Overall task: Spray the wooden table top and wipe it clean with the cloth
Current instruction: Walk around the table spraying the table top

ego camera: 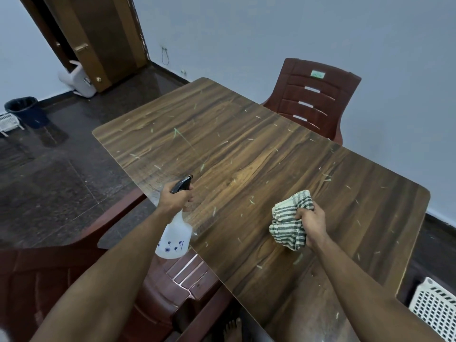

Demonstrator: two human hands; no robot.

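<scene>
L hand (172, 199) is gripping the neck of the white spray bottle (175, 236), fingers curled round the black trigger head (182, 184). The bottle's long axis is running from the body, near the person, up to the nozzle, so the nozzle is pointing away from the person, out over the wooden worktop (246, 149). The bottle itself is hanging just past the worktop's left edge, over the dark red chair (74, 275) pushed in there.

R hand (311, 222) is clutching the striped cloth (288, 223), bunched into a wad, over the near-right part of the worktop; can't tell whether the cloth is touching the wood or hovering just above it.

Worktop is carrying pale flecks and streaks (177, 134) scattered all over, w/ a duller patch near the nozzle that may be wet; can't say for sure.

Judgement: spraying is the step in hand, wiping not yet begun. The surface lies ahead and to the right of the L grip, so the nozzle is already aiming the right way. For wiping, the R grip is the nearer one: it is sitting over the wood, w/ most of the dirty area stretching away from it toward the far chair (313, 97).
</scene>
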